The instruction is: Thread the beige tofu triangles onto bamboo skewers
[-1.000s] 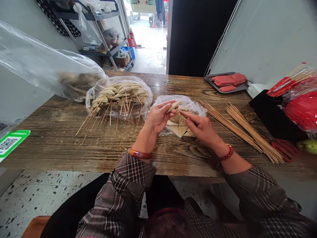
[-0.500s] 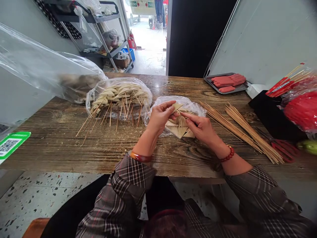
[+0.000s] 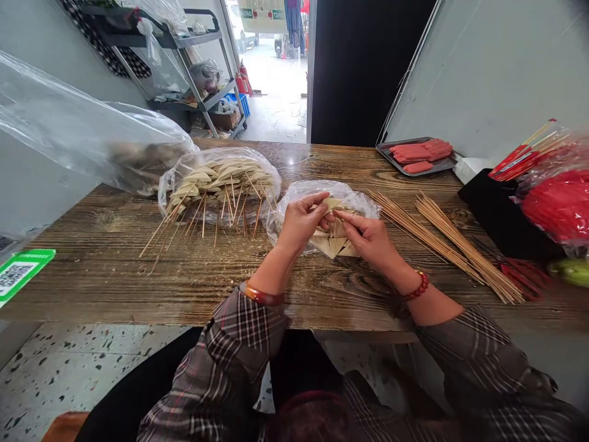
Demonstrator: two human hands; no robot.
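My left hand (image 3: 298, 226) pinches a pale triangular tofu piece (image 3: 333, 202) between thumb and fingers. Close against it, my right hand (image 3: 372, 239) is closed on a thin wooden skewer, most of which its fingers cover. Whether the tip is inside the tofu cannot be made out. Below both hands, loose pale triangles (image 3: 332, 244) lie on a clear plastic bag (image 3: 294, 191). To the left, a heap of skewered pieces (image 3: 221, 175) rests on another clear bag, its sticks pointing toward me.
Two bundles of bare skewers (image 3: 426, 236) (image 3: 469, 245) lie on the wooden table (image 3: 184, 288) at right. Behind them are a dark tray (image 3: 400, 164) of pink-red food, a black box (image 3: 497, 209) and red-handled scissors (image 3: 524, 276). A large clear bag (image 3: 92, 135) stands left.
My right hand has shifted slightly left, nearer my left hand. The tofu piece is now more covered by the fingers. The heap and loose skewers have stayed put.
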